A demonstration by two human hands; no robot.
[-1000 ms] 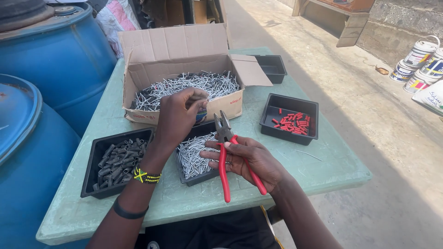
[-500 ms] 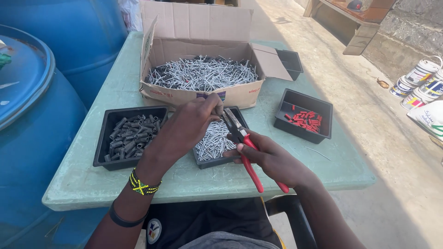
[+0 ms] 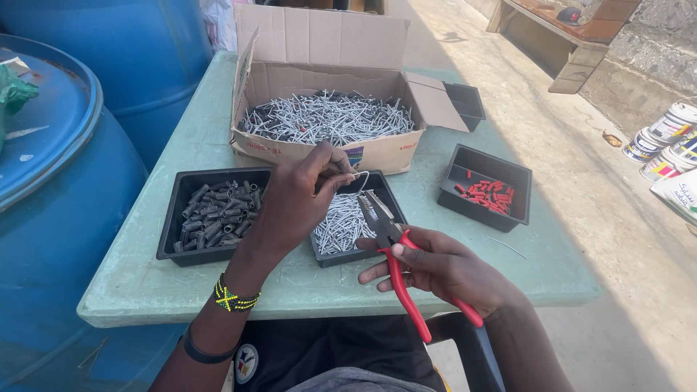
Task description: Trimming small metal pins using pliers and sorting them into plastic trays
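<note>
While the left hand (image 3: 298, 199) pinches a bent wire (image 3: 361, 176), right hand (image 3: 443, 268) fingers clamp red pliers (image 3: 396, 268), brown cardboard box (image 3: 327, 43) behind.

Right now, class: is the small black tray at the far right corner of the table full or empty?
Empty, as far as shows: the small black tray behind the cardboard box has a bare dark floor.

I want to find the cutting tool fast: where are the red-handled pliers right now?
In the head view, the red-handled pliers are in the right hand, low and right of centre, their tip over the middle tray of nails, below the left hand.
</note>
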